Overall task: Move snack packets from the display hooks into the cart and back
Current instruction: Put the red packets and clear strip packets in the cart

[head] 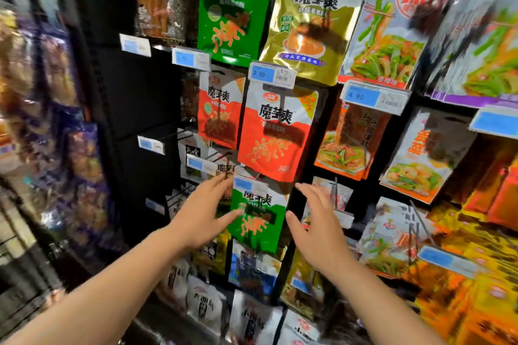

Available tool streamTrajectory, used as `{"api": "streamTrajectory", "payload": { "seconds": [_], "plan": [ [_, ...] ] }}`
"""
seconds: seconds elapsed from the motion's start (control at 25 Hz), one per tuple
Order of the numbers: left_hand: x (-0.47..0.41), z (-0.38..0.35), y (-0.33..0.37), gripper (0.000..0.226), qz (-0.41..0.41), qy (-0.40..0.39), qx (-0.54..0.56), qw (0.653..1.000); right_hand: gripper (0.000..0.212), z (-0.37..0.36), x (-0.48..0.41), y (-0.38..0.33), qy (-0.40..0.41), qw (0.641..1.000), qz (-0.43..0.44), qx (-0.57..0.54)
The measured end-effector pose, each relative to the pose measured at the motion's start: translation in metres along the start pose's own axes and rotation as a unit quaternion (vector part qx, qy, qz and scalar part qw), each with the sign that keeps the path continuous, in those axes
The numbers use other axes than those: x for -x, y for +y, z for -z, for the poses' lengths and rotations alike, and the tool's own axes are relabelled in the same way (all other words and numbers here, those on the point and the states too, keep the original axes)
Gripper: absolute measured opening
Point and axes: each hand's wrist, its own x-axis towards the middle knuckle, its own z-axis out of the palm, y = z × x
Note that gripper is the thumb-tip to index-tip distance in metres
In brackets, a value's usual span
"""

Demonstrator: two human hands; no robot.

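Head view of a black display rack (140, 92) that fills the middle and right of the frame, its hooks hung with snack packets in rows. A second rack (56, 120) of packets runs along the left edge, too blurred to read.

(a) Top row, left to right: an upper green packet (232, 14), a gold packet (311, 22) and a white packet (392, 28) printed with green vegetables, each hanging upright and just beside the next.

(b) Middle row: a large red packet (276, 134) hangs at the centre, partly covering a smaller red packet (217, 112) on its left. An orange packet (350, 143) hangs to its right.

(c) Lower row: the lower green packet (260, 221) hangs upright on its hook directly beneath the large red packet, towards the rack's bottom edge and between the two hands.

(d) The left grip (201, 218) is spread, fingers straight and pointing up and right. Its thumb lies across the lower green packet's left edge, and contact cannot be told. The right grip (316, 230) is likewise spread and holds nothing, with its thumb just beside the packet's right edge and its fingers raised near the large red packet's bottom corner.

(e) Price tags: one marked 9.90 (272, 75) sits above the large red packet, one marked 4.90 (374, 98) above the orange packet, and a blurred blue tag (246, 183) sits at the lower green packet's top edge.
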Motion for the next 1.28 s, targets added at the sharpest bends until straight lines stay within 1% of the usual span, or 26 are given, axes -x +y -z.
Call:
{"api": "streamTrajectory", "payload": {
  "seconds": [0.16,0.24,0.36,0.48,0.6,0.68,0.8,0.96,1.04,1.12,1.2,1.28],
  "plan": [
    [0.092,0.021,0.019,0.071,0.012,0.057,0.030,0.998,0.044,0.019,0.049,-0.032,-0.003,0.997,0.031,-0.073],
    [0.139,0.032,0.020,0.066,0.038,0.085,0.025,0.995,0.040,0.023,0.069,-0.056,-0.023,0.993,0.049,-0.109],
    [0.221,0.046,0.014,0.058,0.120,0.113,0.028,0.986,0.036,0.017,0.102,-0.089,-0.064,0.984,0.068,-0.150],
    [0.303,0.062,-0.001,0.053,0.210,0.152,0.022,0.966,0.049,-0.004,0.129,-0.115,-0.097,0.973,0.080,-0.195],
    [0.373,0.076,-0.022,0.048,0.310,0.179,0.027,0.933,0.046,-0.047,0.156,-0.139,-0.142,0.957,0.108,-0.227],
    [0.412,0.085,-0.037,0.049,0.354,0.168,0.010,0.920,0.042,-0.085,0.177,-0.158,-0.181,0.944,0.121,-0.250],
    [0.456,0.096,-0.065,0.048,0.364,0.146,0.001,0.920,0.040,-0.147,0.201,-0.185,-0.220,0.928,0.125,-0.274],
    [0.503,0.106,-0.126,0.053,0.376,0.104,0.043,0.920,0.037,-0.225,0.221,-0.218,-0.224,0.937,0.106,-0.246],
    [0.522,0.119,-0.170,0.051,0.362,0.085,0.057,0.926,0.040,-0.262,0.229,-0.238,-0.203,0.950,0.078,-0.226],
    [0.536,0.137,-0.210,0.045,0.335,0.074,0.059,0.938,0.042,-0.290,0.229,-0.259,-0.164,0.961,0.062,-0.215],
    [0.548,0.157,-0.245,0.045,0.305,0.057,0.053,0.949,0.046,-0.310,0.224,-0.281,-0.148,0.969,0.051,-0.189],
    [0.554,0.175,-0.276,0.044,0.300,0.039,0.048,0.952,0.045,-0.324,0.223,-0.299,-0.130,0.976,0.049,-0.170]
  ]
}}
